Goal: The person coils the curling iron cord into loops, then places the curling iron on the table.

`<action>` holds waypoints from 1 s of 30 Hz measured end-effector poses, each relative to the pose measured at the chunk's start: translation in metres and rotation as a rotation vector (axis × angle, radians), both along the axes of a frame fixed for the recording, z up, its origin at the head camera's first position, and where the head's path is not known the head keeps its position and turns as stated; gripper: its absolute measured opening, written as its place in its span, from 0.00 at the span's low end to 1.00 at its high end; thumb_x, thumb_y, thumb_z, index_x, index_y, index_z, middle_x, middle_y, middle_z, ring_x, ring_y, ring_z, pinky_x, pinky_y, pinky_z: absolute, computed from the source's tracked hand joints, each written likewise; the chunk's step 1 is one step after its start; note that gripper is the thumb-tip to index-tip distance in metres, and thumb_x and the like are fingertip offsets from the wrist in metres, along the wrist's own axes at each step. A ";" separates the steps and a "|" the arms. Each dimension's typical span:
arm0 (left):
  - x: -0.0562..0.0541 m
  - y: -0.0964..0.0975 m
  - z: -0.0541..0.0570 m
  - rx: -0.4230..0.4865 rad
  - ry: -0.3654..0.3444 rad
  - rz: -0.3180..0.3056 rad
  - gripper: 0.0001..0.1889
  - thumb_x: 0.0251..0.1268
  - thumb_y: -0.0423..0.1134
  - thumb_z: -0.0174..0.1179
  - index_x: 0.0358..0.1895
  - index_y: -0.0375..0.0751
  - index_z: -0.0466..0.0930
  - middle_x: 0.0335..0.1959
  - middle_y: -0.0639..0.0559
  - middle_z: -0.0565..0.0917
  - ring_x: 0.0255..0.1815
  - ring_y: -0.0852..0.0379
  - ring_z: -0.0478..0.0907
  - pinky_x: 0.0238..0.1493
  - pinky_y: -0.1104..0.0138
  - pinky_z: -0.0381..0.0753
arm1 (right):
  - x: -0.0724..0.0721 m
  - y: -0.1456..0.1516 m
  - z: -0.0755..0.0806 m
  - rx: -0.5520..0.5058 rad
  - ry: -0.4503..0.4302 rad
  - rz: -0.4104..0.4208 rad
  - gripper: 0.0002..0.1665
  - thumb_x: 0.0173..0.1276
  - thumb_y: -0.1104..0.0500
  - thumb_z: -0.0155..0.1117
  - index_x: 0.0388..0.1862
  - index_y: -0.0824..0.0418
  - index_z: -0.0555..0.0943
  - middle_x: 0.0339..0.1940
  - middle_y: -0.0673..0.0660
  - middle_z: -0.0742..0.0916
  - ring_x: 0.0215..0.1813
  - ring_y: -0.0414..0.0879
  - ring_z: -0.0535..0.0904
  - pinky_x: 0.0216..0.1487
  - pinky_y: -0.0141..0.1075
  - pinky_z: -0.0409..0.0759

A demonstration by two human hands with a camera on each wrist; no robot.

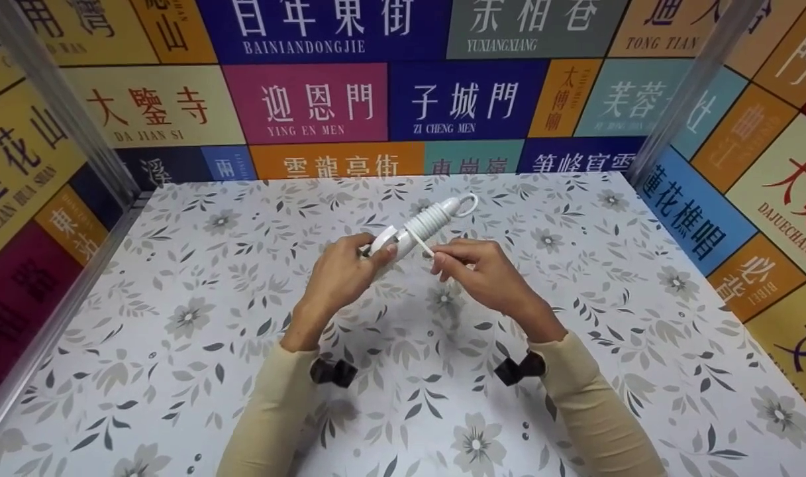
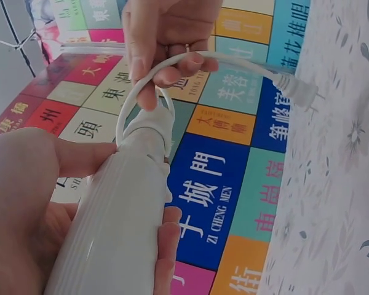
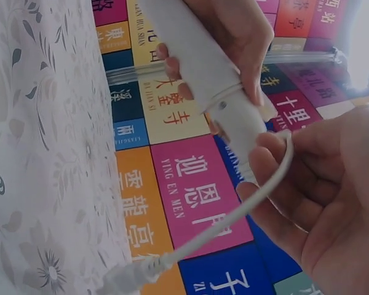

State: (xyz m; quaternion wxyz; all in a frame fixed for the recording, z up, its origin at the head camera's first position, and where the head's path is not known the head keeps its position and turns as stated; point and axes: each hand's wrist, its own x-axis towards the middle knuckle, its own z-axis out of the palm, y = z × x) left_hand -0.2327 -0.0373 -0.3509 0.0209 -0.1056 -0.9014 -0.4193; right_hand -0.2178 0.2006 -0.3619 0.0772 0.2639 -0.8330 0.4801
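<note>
My left hand [image 1: 340, 268] grips a white handheld electric appliance [image 2: 111, 227], its exact kind unclear. Its body is long and smooth, with fine ridges along the side. In the head view, coils of white power cord [image 1: 429, 223] wrap it, and a loop [image 1: 467, 205] juts from the far end. My right hand [image 1: 482, 268] pinches a length of the cord beside the coils. In the left wrist view the cord curves from the narrow end over the right fingers to a two-pin plug [image 2: 302, 93]. The plug [image 3: 132, 275] hangs loose in the right wrist view, blurred.
The table [image 1: 210, 397] has a white covering printed with grey flowers and leaves. Panels with coloured blocks and Chinese lettering [image 1: 310, 103] stand behind and at both sides. Clear posts [image 1: 85, 99] mark the back corners. Each wrist wears a small black mount [image 1: 333, 372].
</note>
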 end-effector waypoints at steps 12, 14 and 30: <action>-0.002 -0.008 0.005 0.154 -0.096 -0.022 0.19 0.69 0.54 0.60 0.52 0.44 0.84 0.37 0.46 0.86 0.34 0.52 0.81 0.34 0.63 0.79 | -0.021 0.020 -0.016 -0.034 -0.141 0.201 0.14 0.78 0.62 0.55 0.48 0.66 0.86 0.35 0.64 0.88 0.47 0.40 0.83 0.54 0.36 0.80; -0.003 -0.010 0.004 0.165 -0.100 -0.023 0.20 0.70 0.54 0.59 0.53 0.43 0.84 0.38 0.45 0.86 0.34 0.51 0.80 0.35 0.63 0.79 | -0.024 0.023 -0.020 -0.022 -0.170 0.223 0.15 0.78 0.61 0.54 0.48 0.67 0.86 0.35 0.65 0.87 0.47 0.41 0.83 0.54 0.39 0.80; -0.006 -0.017 0.005 0.164 -0.126 -0.080 0.21 0.71 0.54 0.58 0.54 0.43 0.83 0.42 0.44 0.86 0.37 0.51 0.81 0.38 0.63 0.80 | -0.044 0.038 -0.043 0.065 -0.274 0.192 0.15 0.77 0.57 0.57 0.47 0.64 0.88 0.49 0.66 0.88 0.46 0.43 0.84 0.52 0.49 0.81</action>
